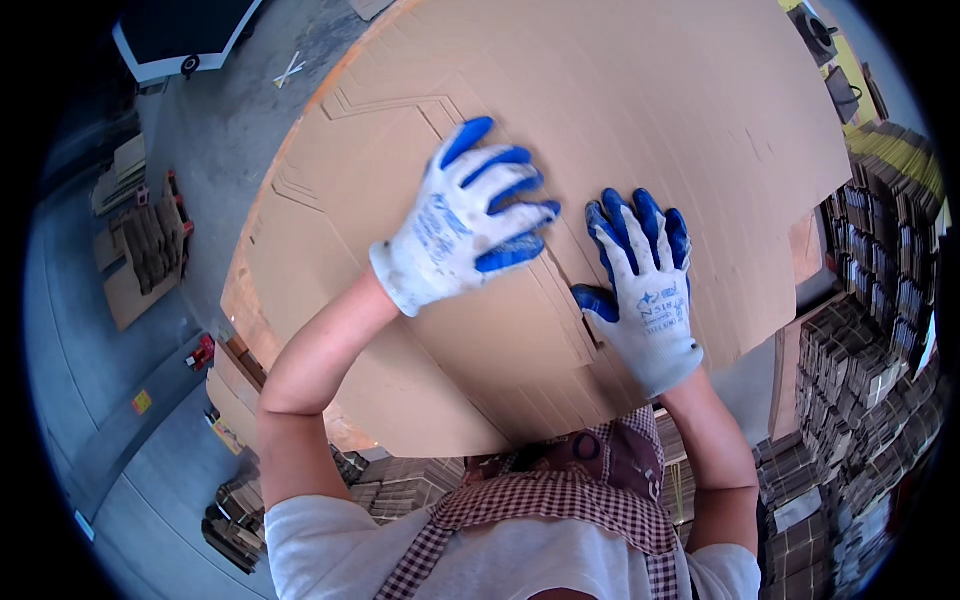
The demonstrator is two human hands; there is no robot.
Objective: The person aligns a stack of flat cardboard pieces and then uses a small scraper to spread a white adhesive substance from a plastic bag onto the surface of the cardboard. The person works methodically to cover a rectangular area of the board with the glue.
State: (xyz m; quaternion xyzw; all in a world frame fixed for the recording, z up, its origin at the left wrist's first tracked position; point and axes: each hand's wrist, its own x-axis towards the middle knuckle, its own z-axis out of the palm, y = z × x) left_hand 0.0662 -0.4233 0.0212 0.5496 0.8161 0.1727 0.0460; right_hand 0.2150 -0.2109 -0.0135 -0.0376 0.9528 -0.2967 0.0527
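Note:
A large brown cardboard sheet [640,110] with creases and cut lines lies flat in front of me. My left hand [465,215], in a white glove with blue-coated fingers, rests on its middle with the fingers spread and slightly bent. To the right, my right hand [645,280] wears a matching glove and lies palm down on the sheet, fingers stretched forward and thumb out to the left. Between the hands runs a narrow slot [590,335] in the cardboard. Neither hand holds anything.
A wooden board edge [243,300] shows under the sheet on the left. Bundled stacks of flat cardboard [850,350] stand at the right. Further left, cardboard pieces [145,245] lie by the wall, and a white-edged dark panel [185,40] is at the far left.

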